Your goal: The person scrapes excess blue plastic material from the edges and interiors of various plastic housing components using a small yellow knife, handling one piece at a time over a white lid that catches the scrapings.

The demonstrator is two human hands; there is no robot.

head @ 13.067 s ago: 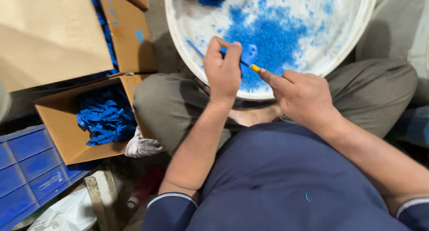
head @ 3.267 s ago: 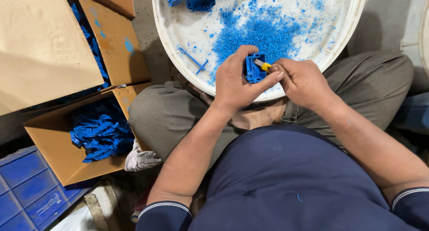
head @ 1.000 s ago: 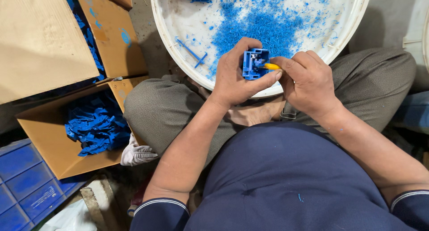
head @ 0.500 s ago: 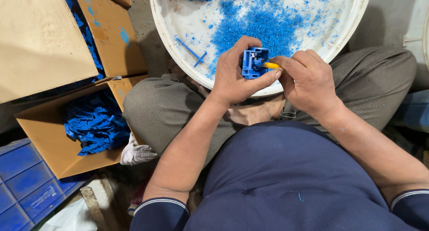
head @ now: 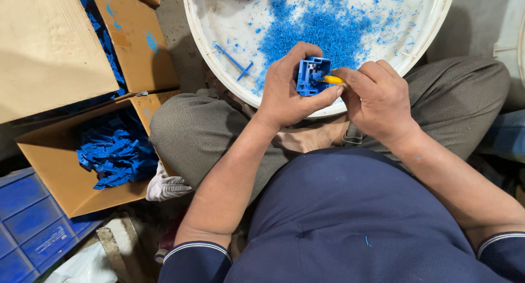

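Head view: shavings (head: pixel 328 31) in white basin (head: pixel 219 75)

Your left hand (head: pixel 290 91) grips a small blue plastic part (head: pixel 311 75) over the white basin (head: pixel 219 53) of blue shavings (head: pixel 328 26). Your right hand (head: pixel 377 100) presses a yellow-handled tool (head: pixel 331 80) against it. A cardboard box (head: pixel 60 173) of blue parts (head: pixel 117 154) sits to your left.

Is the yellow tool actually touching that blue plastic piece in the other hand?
Touching. The head view shows the yellow-handled tool, held in the right hand, running straight into the blue plastic part gripped by the left hand.
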